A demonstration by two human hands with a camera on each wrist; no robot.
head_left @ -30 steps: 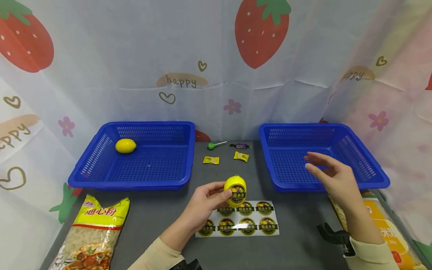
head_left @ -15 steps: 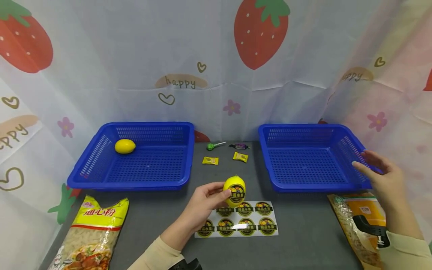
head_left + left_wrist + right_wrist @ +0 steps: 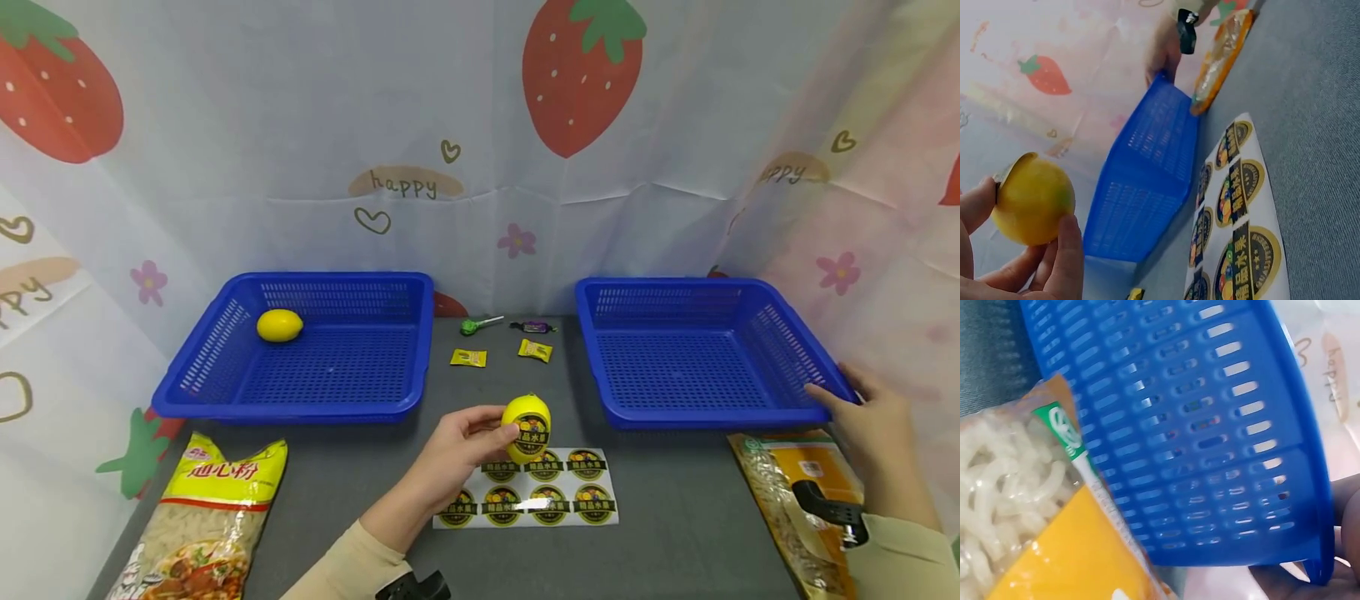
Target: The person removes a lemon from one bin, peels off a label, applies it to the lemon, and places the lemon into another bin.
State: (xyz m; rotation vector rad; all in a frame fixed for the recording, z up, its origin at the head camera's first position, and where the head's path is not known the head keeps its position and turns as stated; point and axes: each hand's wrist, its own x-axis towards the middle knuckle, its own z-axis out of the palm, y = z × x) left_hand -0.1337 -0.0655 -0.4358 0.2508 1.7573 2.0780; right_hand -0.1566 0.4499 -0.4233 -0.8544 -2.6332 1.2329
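While the left hand grips a yellow plastic lemon bearing a round black-and-yellow label, its thumb and fingers curl around the fruit's left side and hold it just above the far edge of a white sheet of round black-and-yellow stickers. From the left wrist view, the thumb and fingers wrap the lemon's underside, and the label's edge shows at its upper left. The sticker sheet lies flat on the grey felt tabletop, at 6 o'clock from the lemon.

The right hand rests at the near right corner of the right-hand blue perforated plastic basket, at 3 o'clock from the lemon and well apart from it. Its fingers touch the basket rim. The right wrist view shows fingertips against the corner of the basket, but whether they curl around the rim cannot be determined.

A transparent bag of white noodles with an orange-yellow label lies at 6 o'clock from this basket, just beside the right hand; it also appears in the right wrist view.

A second blue perforated plastic basket stands at 10 o'clock from the held lemon and contains a plain yellow lemon in its far left corner. Between the two baskets lie a green lollipop, a dark wrapped candy and two yellow wrapped candies. A yellow bag of macaroni lies at 8 o'clock from the held lemon.
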